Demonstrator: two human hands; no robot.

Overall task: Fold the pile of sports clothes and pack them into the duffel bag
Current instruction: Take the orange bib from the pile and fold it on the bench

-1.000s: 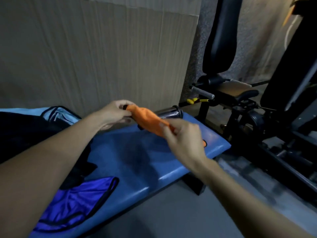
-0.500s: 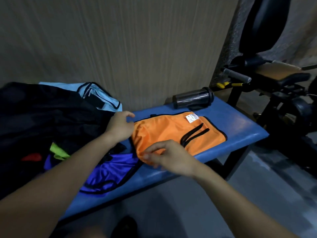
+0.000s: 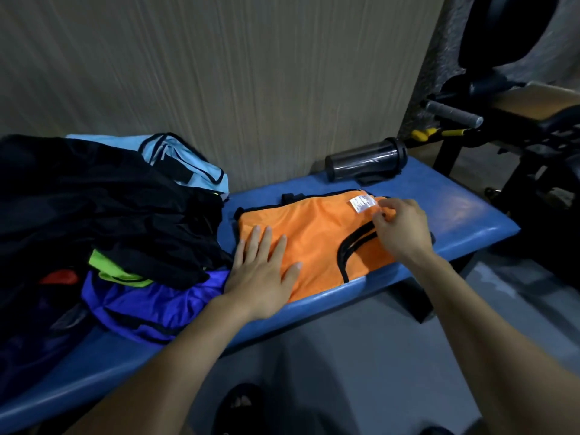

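An orange sports vest (image 3: 317,233) with black trim and a white label lies spread flat on the blue padded bench (image 3: 439,208). My left hand (image 3: 263,274) presses flat on its near left part, fingers straight. My right hand (image 3: 401,227) pinches the vest's fabric near the label at its far right end. To the left lies the pile: black clothes (image 3: 103,208), a light blue vest (image 3: 185,164), a green one (image 3: 113,271), a purple one (image 3: 157,302) and a bit of red (image 3: 59,277). No duffel bag is visible.
A dark transparent shaker bottle (image 3: 367,163) lies on its side at the bench's far edge by the wood-grain wall. Black gym machines with a padded seat (image 3: 533,120) stand to the right. Grey floor and my sandalled foot (image 3: 241,403) are below the bench.
The orange vest went from bunched between both hands in the air to lying flat on the bench. My left hand moved onto it and flattened; my right hand shifted to its far right end.
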